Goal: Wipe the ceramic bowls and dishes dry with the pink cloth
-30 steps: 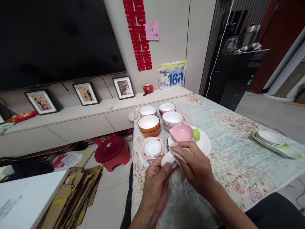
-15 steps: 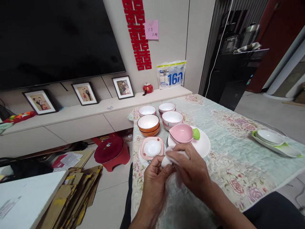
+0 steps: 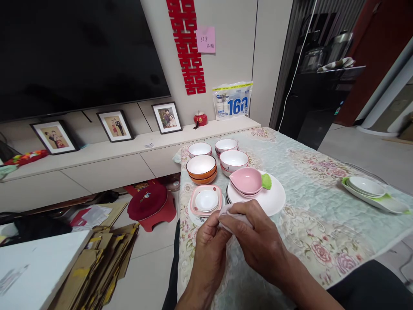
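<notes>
My left hand (image 3: 209, 247) is closed around a small white rounded piece, now hidden by the white cloth and my fingers, so its kind cannot be told. My right hand (image 3: 266, 243) pinches a thin white cloth (image 3: 238, 212) over it. Both hands meet above the near part of the table. Just beyond them lie small white dishes (image 3: 207, 200) on a pink-rimmed square plate (image 3: 195, 193). To their right a pink strawberry-shaped bowl (image 3: 247, 180) with a green leaf handle rests over a large white oval plate (image 3: 275, 196).
Orange bowls (image 3: 201, 172) and white bowls with red rims (image 3: 234, 161) stand farther back. White dishes on a leaf-edged plate (image 3: 392, 206) sit at the right of the floral tablecloth (image 3: 322, 249). A red stool (image 3: 151, 211) and flattened cardboard (image 3: 93, 267) are left of the table.
My right hand has shifted the white cloth left over the small white piece, covering the part that showed. My left hand has barely moved. The dishes lie as before.
</notes>
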Motion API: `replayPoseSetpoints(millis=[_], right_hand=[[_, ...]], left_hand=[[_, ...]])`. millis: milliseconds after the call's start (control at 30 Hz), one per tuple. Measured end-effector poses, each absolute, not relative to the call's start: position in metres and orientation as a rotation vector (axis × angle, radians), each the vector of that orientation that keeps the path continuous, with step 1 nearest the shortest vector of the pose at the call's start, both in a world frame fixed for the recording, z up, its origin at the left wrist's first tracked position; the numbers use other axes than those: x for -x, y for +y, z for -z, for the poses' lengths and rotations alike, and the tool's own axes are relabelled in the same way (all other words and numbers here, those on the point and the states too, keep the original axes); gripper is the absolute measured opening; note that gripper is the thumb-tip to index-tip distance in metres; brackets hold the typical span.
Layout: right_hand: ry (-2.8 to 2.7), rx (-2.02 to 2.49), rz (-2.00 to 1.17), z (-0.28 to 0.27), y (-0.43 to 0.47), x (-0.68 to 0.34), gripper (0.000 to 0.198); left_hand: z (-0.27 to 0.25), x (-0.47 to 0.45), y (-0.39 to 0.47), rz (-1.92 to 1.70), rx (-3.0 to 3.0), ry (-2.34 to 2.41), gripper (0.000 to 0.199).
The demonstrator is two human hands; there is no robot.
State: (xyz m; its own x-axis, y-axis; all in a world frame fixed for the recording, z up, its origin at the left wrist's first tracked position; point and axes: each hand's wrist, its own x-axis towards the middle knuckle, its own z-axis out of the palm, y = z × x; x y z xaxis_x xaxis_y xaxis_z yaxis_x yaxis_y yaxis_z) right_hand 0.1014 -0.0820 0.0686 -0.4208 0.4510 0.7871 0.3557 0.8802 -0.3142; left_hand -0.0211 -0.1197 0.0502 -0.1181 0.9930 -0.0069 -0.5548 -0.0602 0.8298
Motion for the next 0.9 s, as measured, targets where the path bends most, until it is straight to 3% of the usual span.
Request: replayPoseSetpoints(millis=[367, 533, 900], right_hand=[[-1.945, 0.756, -0.173, -0.058, -0.065, -0.108, 0.029], [-2.051, 0.617, -0.137, -0.067, -0.077, -0.102, 0.032], [-1.928, 0.747, -0.164, -0.059, -0.067, -0.108, 0.029]], left_hand=[[-0.05, 0.021, -0.117, -1.521, -0.642, 0.887, 0.014], [-0.055, 0.019, -0.118, -1.508, -0.669, 0.866, 0.022], [-0.047, 0.025, -0.116, -1.485, -0.687, 0.847, 0.022]])
